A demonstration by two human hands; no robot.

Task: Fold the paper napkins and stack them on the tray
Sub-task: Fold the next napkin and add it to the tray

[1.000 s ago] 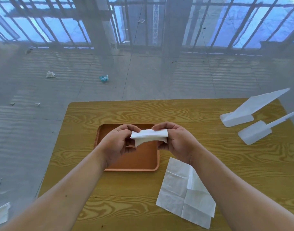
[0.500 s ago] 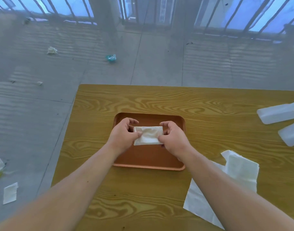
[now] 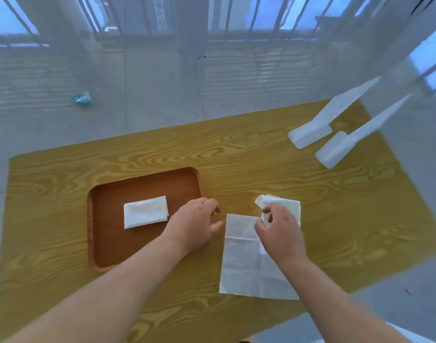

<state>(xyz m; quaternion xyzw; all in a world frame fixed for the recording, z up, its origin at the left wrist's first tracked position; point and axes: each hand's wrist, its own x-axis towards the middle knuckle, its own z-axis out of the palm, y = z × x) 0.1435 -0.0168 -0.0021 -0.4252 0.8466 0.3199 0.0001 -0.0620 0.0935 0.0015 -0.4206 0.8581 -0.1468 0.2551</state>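
A folded white napkin (image 3: pixel 145 212) lies flat in the middle of the brown tray (image 3: pixel 105 246) on the wooden table. To the right of the tray, an unfolded white napkin (image 3: pixel 239 263) is spread on the table. My right hand (image 3: pixel 281 231) is over its upper right part and pinches the crumpled corner of a napkin (image 3: pixel 285 203) between thumb and fingers. My left hand (image 3: pixel 194 225) hovers at the tray's right edge, fingers loosely curled, holding nothing, just left of the spread napkin.
Two white plastic pieces (image 3: pixel 311 134) lie at the table's far right corner. The wooden table (image 3: pixel 261 154) ends close behind them and on the right. A teal scrap (image 3: pixel 82 99) lies on the floor beyond the table.
Both hands have let go of the folded napkin, which now lies on the tray. They have moved right; the right hand has taken hold of a napkin corner.
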